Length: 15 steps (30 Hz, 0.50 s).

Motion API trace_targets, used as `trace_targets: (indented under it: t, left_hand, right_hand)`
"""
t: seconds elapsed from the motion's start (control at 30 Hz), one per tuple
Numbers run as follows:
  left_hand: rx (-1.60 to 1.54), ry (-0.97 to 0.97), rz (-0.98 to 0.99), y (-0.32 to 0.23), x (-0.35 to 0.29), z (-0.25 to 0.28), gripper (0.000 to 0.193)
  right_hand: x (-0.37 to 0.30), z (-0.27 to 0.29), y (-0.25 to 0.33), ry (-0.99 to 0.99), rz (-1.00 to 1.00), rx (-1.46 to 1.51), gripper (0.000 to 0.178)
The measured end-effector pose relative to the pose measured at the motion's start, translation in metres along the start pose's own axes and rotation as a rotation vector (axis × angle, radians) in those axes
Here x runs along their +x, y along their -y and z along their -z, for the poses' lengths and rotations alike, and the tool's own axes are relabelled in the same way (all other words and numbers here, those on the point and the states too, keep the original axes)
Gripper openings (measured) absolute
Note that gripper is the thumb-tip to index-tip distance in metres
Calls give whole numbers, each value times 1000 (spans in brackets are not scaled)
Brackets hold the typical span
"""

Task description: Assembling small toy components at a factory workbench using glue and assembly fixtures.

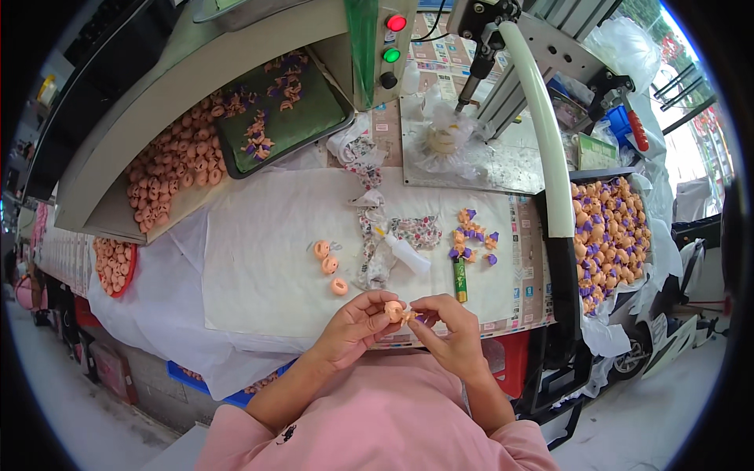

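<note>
Close to the table's near edge, my left hand (355, 328) pinches a small flesh-coloured doll head (393, 311). Beside it, my right hand (453, 331) grips a little doll body (408, 316) with a bit of purple on it, up against the head; whether the two are joined I cannot tell. Ahead of my left hand lie three loose doll heads (330, 265). Several purple and flesh-coloured doll bodies (471, 235) are scattered ahead of my right hand, above a green stick-shaped object (460, 281). Between these groups, a white squeeze bottle (408, 256) lies on its side by a floral cloth (419, 231).
At the back left, a grey housing (102, 188) shelters a heap of doll heads (177, 161) and a dark tray (345, 118) of bodies. A press with a metal base plate (510, 169) stands at the back. Right is a bin of doll figures (609, 239); left, a red tray (126, 284).
</note>
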<state>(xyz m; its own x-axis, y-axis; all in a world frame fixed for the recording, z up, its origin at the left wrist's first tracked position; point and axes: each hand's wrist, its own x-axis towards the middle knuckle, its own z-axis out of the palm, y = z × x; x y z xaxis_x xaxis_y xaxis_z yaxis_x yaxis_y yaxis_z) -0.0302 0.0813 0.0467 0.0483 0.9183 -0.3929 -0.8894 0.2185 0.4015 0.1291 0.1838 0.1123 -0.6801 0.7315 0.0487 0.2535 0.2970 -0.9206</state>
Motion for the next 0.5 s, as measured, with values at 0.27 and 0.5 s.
trace_targets:
  t: [0.27, 0.5]
  left_hand:
    - [201, -22, -83, 5, -5, 8, 29]
    - [398, -67, -86, -5, -9, -4, 29]
  right_hand:
    - [-3, 0, -7, 78, 2, -8, 17]
    - [1, 0, -9, 140, -9, -3, 18]
